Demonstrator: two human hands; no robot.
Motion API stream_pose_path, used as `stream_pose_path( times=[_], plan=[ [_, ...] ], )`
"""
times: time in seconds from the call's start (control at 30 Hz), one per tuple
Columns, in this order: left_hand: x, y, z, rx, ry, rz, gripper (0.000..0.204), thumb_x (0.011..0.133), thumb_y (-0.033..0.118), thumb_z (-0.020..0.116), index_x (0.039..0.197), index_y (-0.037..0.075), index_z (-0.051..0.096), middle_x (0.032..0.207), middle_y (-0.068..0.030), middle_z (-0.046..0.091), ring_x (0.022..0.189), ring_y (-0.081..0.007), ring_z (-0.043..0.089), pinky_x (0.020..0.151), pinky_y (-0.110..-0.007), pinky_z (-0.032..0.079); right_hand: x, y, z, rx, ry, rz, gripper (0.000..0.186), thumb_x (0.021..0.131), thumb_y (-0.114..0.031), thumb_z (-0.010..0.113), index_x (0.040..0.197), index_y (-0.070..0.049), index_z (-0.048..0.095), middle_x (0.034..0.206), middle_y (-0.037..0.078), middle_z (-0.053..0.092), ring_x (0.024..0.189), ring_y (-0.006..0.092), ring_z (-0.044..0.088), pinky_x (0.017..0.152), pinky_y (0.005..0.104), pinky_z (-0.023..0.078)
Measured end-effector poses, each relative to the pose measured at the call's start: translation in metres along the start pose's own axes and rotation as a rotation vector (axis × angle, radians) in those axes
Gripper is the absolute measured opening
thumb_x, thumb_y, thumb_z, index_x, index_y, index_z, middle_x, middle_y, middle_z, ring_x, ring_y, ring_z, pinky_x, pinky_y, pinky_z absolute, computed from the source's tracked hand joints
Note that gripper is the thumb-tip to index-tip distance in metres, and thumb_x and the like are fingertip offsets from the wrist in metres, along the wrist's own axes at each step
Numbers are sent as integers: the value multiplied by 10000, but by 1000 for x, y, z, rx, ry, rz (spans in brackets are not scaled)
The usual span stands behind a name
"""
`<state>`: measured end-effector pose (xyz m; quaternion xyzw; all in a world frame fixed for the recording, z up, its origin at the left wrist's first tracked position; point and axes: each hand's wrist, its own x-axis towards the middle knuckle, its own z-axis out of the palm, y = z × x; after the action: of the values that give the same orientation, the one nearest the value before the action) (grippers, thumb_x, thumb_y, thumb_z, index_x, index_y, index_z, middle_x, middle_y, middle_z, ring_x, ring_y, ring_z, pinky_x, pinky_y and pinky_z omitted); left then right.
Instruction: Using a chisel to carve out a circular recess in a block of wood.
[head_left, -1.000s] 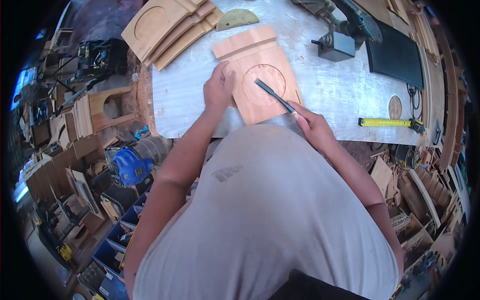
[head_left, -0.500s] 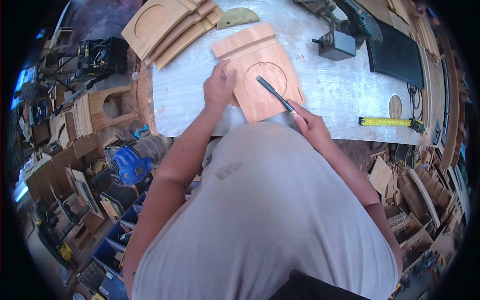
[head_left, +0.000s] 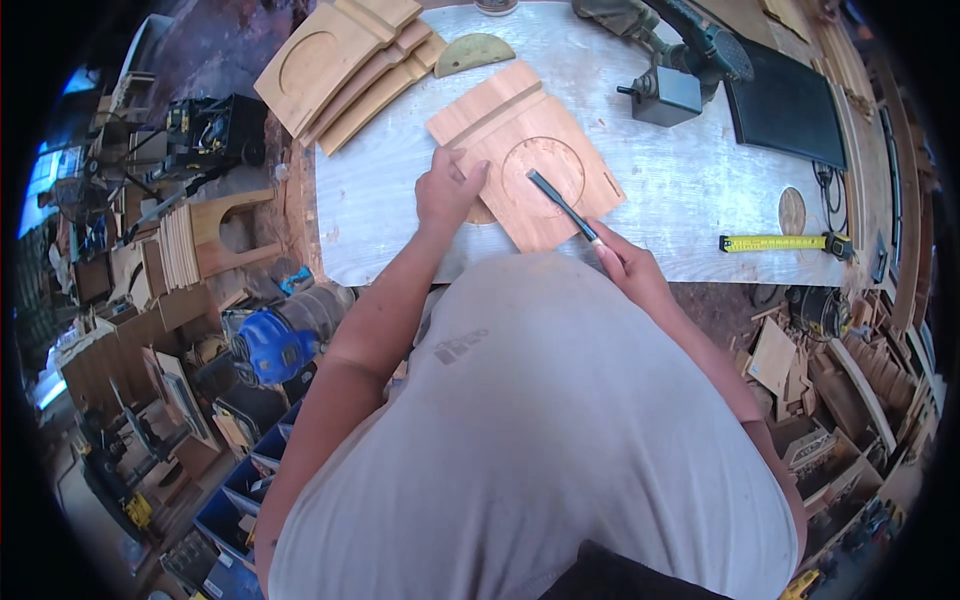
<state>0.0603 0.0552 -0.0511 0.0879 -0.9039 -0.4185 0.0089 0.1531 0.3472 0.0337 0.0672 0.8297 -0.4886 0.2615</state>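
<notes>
A pale wooden board (head_left: 487, 148) lies askew on the white worktop in front of me. It has a groove across its far end and a shallow round recess (head_left: 552, 160) with a rough floor. My left hand (head_left: 446, 197) grips the board's left edge, thumb toward its face, some fingers hidden. Closed around the handle of a chisel (head_left: 562, 205), my right hand (head_left: 630, 264) is at the board's near right side. The chisel's blade slants up and left, its tip over the recess; whether it touches the wood I cannot tell.
Several similar boards (head_left: 345, 55) are stacked at the far left, beside a half-round piece (head_left: 474, 53). A grey box-shaped machine part (head_left: 666, 97), black flat panel (head_left: 787, 103) and extended yellow tape measure (head_left: 775, 243) occupy the right. A blue-topped machine (head_left: 268, 345) stands below left.
The board has turned slightly counterclockwise with my left hand on its edge. My right hand and the chisel have shifted a little right and nearer. The whole view has also shifted slightly.
</notes>
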Motion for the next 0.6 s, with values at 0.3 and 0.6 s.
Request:
stream_pose_path(
  times=[0.3, 0.6],
  plan=[
    [0, 3, -1, 37, -12, 21, 482, 825, 414, 829, 1072, 64, 609, 665, -82, 672, 627, -289, 683, 636, -403, 542, 0, 6, 4, -58, 45, -98, 406, 1065, -265, 549, 1466, -209, 565, 1265, 213, 692, 1141, 359, 690, 953, 369, 526],
    [-2, -3, 0, 25, -7, 46, 485, 816, 409, 836, 1062, 58, 609, 666, -75, 669, 635, -283, 687, 634, -404, 542, -5, 7, 1, -88, -29, -8, 412, 1060, -272, 551, 1468, -211, 562, 1250, 219, 695, 1138, 359, 689, 956, 374, 523]
  ],
)
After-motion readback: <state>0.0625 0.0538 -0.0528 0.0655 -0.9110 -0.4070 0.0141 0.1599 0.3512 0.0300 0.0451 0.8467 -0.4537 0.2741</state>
